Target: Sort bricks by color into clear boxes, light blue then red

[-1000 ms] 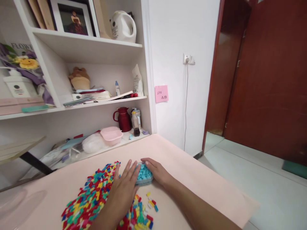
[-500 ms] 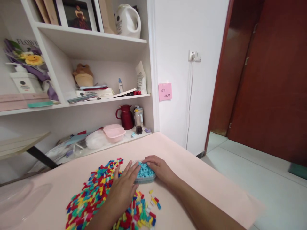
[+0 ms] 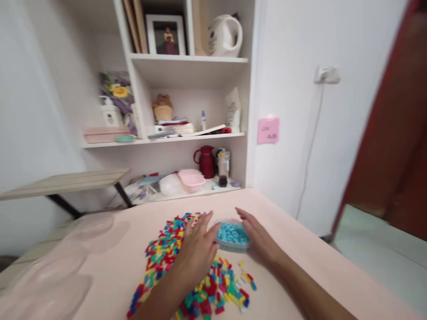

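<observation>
A small clear dish (image 3: pixel 232 234) filled with light blue pieces sits on the pink table (image 3: pixel 300 258). My left hand (image 3: pixel 197 248) lies flat with fingers spread, against the dish's left side and over a pile of small multicoloured pieces (image 3: pixel 170 249). My right hand (image 3: pixel 260 239) rests with fingers stretched out along the dish's right side. The hands flank the dish; neither grips it. More coloured pieces (image 3: pixel 220 289) are scattered in front of the dish, near my forearms.
Clear plastic containers (image 3: pixel 50 271) lie at the table's left. Behind stands a white shelf unit (image 3: pixel 187 138) with a red jug (image 3: pixel 207 162), a pink tub (image 3: pixel 191 179) and bottles. A wooden folding table (image 3: pixel 66 182) is at left, a red-brown door (image 3: pixel 393 133) at right.
The view has swung left, so the shelf and table now sit further right in frame. My hands stay on either side of the dish; the right fingers have moved off its top.
</observation>
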### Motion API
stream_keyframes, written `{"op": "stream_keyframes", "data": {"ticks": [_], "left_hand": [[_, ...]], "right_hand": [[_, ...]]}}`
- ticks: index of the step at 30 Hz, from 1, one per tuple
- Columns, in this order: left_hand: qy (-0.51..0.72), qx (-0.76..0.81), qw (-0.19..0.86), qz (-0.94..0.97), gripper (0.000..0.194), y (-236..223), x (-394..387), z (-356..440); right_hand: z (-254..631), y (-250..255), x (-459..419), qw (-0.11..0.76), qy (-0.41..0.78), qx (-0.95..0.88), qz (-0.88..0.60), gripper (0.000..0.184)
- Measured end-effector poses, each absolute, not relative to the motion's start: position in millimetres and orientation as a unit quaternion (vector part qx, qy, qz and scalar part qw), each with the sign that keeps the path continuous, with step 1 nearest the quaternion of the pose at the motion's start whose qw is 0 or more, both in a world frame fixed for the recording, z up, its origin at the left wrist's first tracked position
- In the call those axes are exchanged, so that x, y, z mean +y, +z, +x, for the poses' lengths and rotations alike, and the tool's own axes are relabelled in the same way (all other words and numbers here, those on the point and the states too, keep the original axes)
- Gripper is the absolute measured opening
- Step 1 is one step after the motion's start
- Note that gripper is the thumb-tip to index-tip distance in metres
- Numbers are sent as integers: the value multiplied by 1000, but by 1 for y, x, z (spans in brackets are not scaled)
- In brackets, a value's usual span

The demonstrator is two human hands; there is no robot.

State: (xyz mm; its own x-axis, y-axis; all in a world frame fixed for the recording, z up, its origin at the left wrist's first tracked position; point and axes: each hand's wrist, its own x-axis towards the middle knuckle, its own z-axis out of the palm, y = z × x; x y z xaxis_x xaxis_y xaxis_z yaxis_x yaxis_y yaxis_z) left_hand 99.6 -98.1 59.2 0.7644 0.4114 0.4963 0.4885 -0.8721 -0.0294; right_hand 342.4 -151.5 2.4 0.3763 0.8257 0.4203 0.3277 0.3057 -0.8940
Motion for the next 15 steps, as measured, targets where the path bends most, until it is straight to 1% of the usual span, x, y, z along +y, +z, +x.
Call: {"op": "stream_keyframes", "data": {"ticks": [2,4,6,9,12,13,15], "left_hand": [[-239,-256,85,-933,47,70,-109,78],[-239,-263,98,-930,38,76,-118,51],[-249,-262,126,-924,34,77,-126,17],[-278,-237,192,-911,41,70,-133,-39],[-324,-277,235,-873,42,56,-131,-101],[-322,-286,258,-865,43,51,-129,-122],[-252,-325,304,-859,44,41,-124,-161]], "right_hand": [[349,-6,-146,638,214,-457,-582,65],[356,-12,-141,635,232,-420,-605,67],[364,-17,-139,634,235,-388,-626,70],[373,-25,-139,642,213,-372,-636,71],[381,-33,-137,642,203,-362,-644,71],[383,-36,-137,647,204,-356,-643,72],[386,-39,-135,651,208,-349,-641,73]]}}
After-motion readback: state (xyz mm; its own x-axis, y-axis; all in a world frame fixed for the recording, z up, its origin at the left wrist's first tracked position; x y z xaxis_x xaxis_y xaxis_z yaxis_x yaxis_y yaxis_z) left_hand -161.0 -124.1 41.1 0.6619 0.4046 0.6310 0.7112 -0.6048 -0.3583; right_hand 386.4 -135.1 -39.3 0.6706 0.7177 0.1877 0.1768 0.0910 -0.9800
